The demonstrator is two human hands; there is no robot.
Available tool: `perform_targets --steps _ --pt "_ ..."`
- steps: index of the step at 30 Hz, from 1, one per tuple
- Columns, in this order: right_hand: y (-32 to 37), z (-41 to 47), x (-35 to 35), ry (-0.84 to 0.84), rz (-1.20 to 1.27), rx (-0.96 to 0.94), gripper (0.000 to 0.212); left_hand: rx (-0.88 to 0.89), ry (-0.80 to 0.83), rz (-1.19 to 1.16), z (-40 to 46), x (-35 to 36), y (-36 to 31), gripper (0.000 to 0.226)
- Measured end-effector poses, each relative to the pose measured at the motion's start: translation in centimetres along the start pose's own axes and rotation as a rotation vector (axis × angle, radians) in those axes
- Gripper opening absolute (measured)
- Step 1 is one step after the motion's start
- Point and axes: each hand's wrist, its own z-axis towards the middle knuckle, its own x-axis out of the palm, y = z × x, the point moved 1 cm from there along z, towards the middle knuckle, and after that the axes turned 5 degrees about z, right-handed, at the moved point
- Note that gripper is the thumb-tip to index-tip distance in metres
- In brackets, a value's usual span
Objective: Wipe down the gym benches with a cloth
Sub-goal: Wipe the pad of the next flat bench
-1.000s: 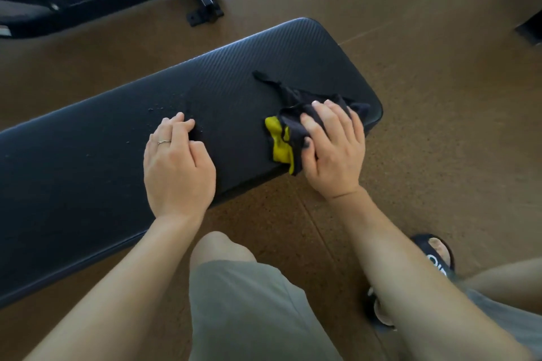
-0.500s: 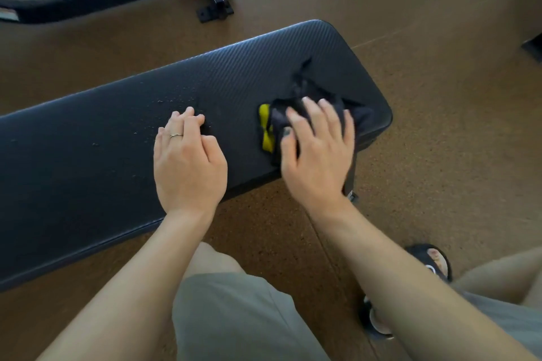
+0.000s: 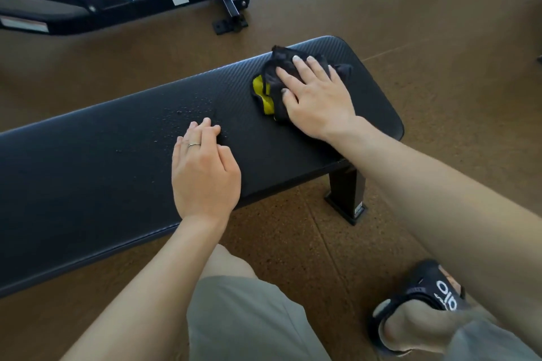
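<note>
Closest to the camera are the person's bent knee in grey shorts (image 3: 243, 316) and a foot in a black slide sandal (image 3: 422, 305) on the brown floor (image 3: 293, 243), so the person looks to be crouching low to reach the bench. Next comes the left hand (image 3: 203, 173), lying flat on the near half of the black padded gym bench (image 3: 88, 184). Its fingers (image 3: 202, 132) are straight and close together and hold nothing; it probably leans there to keep the person steady. A thin ring (image 3: 194, 144) sits on one finger. Just past those fingertips are small water drops (image 3: 187, 114) on the pad, a wet spot that likely needs wiping next. Farther along, near the bench's right end, the right hand (image 3: 316, 99) presses down on a bunched black cloth with a yellow patch (image 3: 268, 88). Its fingers (image 3: 296, 70) are spread wide and flat over the cloth, not curled round it, which pushes more of the cloth against the pad. Below that end stands a black bench leg (image 3: 346, 193). Farthest away, on the floor, is the black frame of another bench with small wheels (image 3: 146, 0).
</note>
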Motion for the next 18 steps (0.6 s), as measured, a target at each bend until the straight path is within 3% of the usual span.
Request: perform_targets --steps 6,14,18 --pt "2.3 -10.9 1.3 0.033 0.02 -0.212 0.056 0.017 0.006 0.006 -0.2 0.1 0.2 0.05" --pt "2.8 1.5 0.3 0.086 -0.004 -0.142 0.053 0.011 0.025 0.036 0.0 -0.1 0.0 0.053" --pt "4.0 0.4 0.6 0.081 0.0 -0.126 0.055 0.018 0.029 0.052 -0.3 0.1 0.0 0.053"
